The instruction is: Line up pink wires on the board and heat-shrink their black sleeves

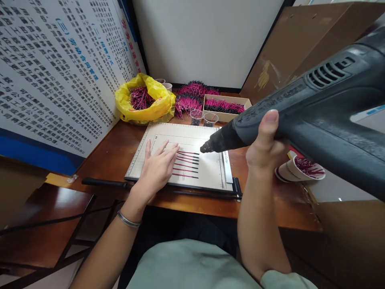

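Observation:
Several dark red wires with black ends [187,166] lie in a row on a white paper cutter board [207,176]. My left hand [159,166] rests over their left ends, its fingers spread and touching the board. Wrapped round the body of a large black heat gun [288,100] is my right hand [266,146], with the thumb on top. The gun's nozzle [210,145] points left, close to the black end of the topmost wire. Whether the nozzle touches the board cannot be made out.
Behind the board are a yellow bag of wires [164,104], wire bundles [192,96], a cardboard box of wires [227,116] and two clear cups [210,119]. A paper cup of wires [290,170] lies tilted at right. The cutter's black handle [104,182] sticks out left.

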A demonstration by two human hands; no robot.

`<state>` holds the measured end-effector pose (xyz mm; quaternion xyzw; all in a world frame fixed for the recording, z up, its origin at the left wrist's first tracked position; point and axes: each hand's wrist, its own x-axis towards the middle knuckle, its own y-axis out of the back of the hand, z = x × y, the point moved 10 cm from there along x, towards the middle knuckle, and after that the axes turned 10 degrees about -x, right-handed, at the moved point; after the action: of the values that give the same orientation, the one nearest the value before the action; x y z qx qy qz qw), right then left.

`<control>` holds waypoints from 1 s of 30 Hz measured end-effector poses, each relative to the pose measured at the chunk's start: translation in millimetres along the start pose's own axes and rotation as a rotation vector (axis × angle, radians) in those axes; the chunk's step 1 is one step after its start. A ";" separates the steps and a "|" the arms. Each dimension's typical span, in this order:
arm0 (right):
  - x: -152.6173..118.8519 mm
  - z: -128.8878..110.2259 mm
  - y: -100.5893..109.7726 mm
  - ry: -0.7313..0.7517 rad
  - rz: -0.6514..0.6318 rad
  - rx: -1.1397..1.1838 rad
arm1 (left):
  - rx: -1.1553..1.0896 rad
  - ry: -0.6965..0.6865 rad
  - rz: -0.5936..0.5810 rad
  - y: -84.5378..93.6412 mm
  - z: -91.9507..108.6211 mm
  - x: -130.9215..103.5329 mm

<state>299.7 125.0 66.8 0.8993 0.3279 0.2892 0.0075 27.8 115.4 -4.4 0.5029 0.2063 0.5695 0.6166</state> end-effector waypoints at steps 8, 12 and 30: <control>-0.6 -2.8 -0.2 0.075 0.024 0.004 | -0.018 -0.013 0.093 7.2 -0.8 0.9; 1.8 3.9 -2.7 0.047 0.011 0.031 | -0.031 -0.032 0.067 5.1 4.6 -3.3; 2.3 -22.4 9.0 0.331 0.034 0.091 | 0.016 0.138 -0.039 -4.1 -11.9 -33.6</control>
<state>294.6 115.3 88.5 0.8443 0.3221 0.4183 -0.0922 11.1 90.1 -23.5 0.4633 0.2624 0.5889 0.6080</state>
